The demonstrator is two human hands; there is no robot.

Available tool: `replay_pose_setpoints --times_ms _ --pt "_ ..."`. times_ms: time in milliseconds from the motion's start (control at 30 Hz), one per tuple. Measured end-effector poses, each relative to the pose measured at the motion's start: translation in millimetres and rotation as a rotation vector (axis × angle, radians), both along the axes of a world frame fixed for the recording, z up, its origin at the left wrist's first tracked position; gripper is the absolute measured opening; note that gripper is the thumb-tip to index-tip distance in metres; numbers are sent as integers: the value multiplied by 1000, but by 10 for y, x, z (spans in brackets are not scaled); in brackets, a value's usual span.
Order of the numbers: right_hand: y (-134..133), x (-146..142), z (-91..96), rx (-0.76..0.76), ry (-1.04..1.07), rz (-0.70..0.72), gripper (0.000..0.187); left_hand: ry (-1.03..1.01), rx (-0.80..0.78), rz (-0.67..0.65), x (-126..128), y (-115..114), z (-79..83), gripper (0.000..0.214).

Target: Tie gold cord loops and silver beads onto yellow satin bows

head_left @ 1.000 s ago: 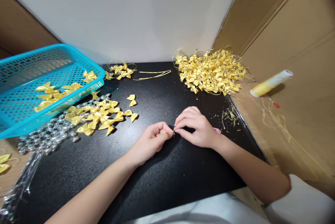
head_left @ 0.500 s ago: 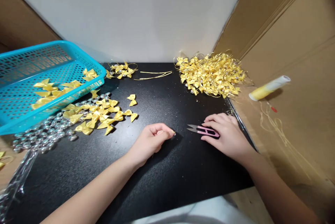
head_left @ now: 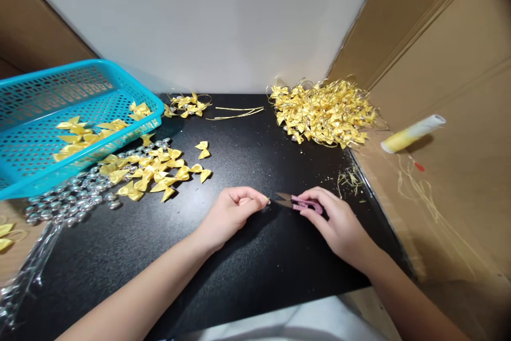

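My left hand (head_left: 239,210) is closed in a pinch over the middle of the black table (head_left: 223,288). A tiny tip shows at its fingertips; most of what it holds is hidden. My right hand (head_left: 337,221) grips pink thread snips (head_left: 307,205), thumb and fingers on either side of the handle. The snips' blades are apart and point left, a short gap from the left fingertips. To the left of my hands lie loose yellow ribbon bows (head_left: 159,168) beside silvery beads (head_left: 75,194).
A blue perforated basket (head_left: 131,85) holding several bows stands at left. Finished-looking bows with cords form a pile (head_left: 323,112) at back right, a smaller cluster (head_left: 187,104) at back left. Cord lengths (head_left: 239,113), thread scraps (head_left: 351,181) and a yellow-white tube (head_left: 413,133) also lie about.
My right hand has lifted the snips and brought them left, close to the left fingertips. Thread scraps once behind that hand now show. The left hand stays nearly still.
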State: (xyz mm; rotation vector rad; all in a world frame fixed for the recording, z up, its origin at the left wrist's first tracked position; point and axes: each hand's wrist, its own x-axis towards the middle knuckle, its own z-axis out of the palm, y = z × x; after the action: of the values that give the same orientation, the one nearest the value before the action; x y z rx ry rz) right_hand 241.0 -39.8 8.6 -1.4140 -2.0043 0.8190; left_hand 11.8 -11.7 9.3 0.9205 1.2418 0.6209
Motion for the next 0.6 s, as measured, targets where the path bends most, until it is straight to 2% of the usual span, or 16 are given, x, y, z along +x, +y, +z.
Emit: replay_pose_setpoints --times_ms 200,433,600 --pt "-93 -210 -25 -34 154 -26 8 -24 14 -17 -11 6 1 26" --pt "-80 -243 -68 -31 180 -40 8 -54 22 -32 -16 14 -8 24" --pt "-99 -218 -106 -88 203 -61 8 -58 17 -35 -15 7 -7 22"
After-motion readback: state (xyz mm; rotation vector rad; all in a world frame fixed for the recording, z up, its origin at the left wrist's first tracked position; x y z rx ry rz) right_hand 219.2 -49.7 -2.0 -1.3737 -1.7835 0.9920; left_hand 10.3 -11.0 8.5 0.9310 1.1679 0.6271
